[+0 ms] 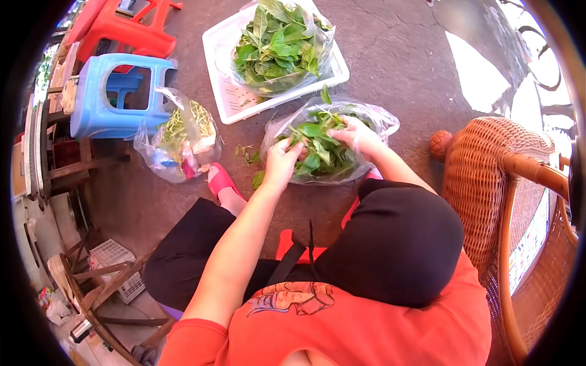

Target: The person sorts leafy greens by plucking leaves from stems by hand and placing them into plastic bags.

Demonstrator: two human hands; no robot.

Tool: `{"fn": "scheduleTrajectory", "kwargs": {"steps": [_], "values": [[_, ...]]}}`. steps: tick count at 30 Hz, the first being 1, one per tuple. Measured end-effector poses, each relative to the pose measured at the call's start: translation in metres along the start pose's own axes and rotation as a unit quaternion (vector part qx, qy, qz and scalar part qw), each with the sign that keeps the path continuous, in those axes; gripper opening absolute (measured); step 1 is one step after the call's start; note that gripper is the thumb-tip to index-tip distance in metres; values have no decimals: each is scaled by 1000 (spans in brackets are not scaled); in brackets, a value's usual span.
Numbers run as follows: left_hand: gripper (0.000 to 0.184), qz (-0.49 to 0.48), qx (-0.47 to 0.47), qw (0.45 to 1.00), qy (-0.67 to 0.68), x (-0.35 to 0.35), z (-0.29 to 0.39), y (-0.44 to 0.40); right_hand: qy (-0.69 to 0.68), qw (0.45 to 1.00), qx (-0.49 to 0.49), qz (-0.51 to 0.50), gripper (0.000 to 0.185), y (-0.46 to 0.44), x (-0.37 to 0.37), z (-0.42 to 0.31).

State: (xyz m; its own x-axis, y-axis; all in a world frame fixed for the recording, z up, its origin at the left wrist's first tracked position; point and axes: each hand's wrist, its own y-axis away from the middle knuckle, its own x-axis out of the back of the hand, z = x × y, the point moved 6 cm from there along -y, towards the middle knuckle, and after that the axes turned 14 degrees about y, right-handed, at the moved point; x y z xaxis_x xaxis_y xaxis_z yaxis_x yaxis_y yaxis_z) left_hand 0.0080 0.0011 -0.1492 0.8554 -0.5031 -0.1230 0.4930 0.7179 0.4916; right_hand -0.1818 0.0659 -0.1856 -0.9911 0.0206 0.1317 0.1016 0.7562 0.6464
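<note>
A person in a red shirt [378, 329] and black trousers [390, 244] sits bent over a dark floor [403, 67], seen from above. Between the feet, in pink slippers [224, 179], an open clear bag [386, 121] lies on the floor, full of green leaves [317, 160]. Both bare hands are over it. The left hand [282, 161], at the bag's left side, has its grip pinched together on the leaves. The right hand [357, 135] reaches in from the right, its grip closed on the leaves too, and one leafy tip [326, 94] stands up between the hands.

Just beyond is a white basket [235, 104] with slotted sides, holding a second clear bag [323, 53] heaped with larger leaves. To the left of the open bag sits a scrap bag [146, 146] with thin pale stems [183, 125] and crumpled pink, white and blue bits. A few loose sprigs [247, 154] lie between the two. Behind the scrap bag, a blue stool [90, 100] lies on its side, near a red stool [137, 38]. A wicker chair [479, 183] stands at the right, and a white crate [119, 262] is at the lower left, among wooden bars.
</note>
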Motion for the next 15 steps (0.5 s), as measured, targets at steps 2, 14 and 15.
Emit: {"fn": "scheduleTrajectory", "kwargs": {"steps": [2,14,15], "values": [[21,26,47,997,-57,14,-8,3,372,917,-16,144,61,15,21,-17],[27,-108,98,983,116,-20,7,17,392,760,482,192,34,84,13,-117],[25,-120,106,978,132,-25,10,19,396,753,495,178,33,84,7,-117]]}}
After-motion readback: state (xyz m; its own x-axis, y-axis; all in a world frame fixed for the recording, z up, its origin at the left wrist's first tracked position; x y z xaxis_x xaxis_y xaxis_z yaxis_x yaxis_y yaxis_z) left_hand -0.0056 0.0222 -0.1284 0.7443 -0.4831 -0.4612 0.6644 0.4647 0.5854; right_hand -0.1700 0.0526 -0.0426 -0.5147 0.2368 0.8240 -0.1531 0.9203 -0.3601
